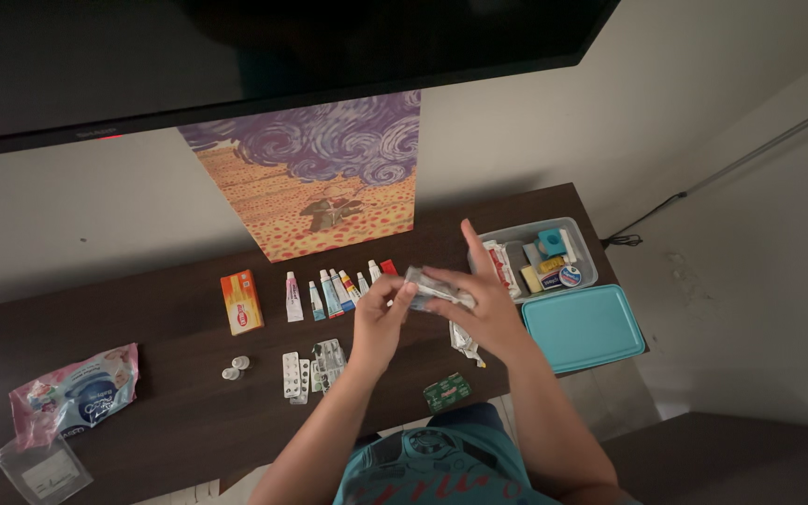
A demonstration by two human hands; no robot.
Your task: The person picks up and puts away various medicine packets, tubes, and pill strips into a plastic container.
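A person leans over a dark wooden desk [170, 411], both hands raised above its middle and pinching a small crinkled foil blister strip [437, 288] between them. The left hand [381, 323] grips the strip's near end with thumb and fingertips; the right hand [483, 304] cups the far end, index finger pointing up. Below the hands, along the desk's front edge, lie a green blister pack [447, 391] and flat silvery pill strips [310, 369]. A row of small glossy tubes [334, 292] and an orange carton [242, 301] line the back edge beneath a leaning painted canvas [320, 178]. At the right corner sits an open clear plastic box [535, 257] of supplies, its smooth teal lid [584, 327] just beside it. A soft pink pouch [75, 393] lies near the left front corner, with bare wood between.
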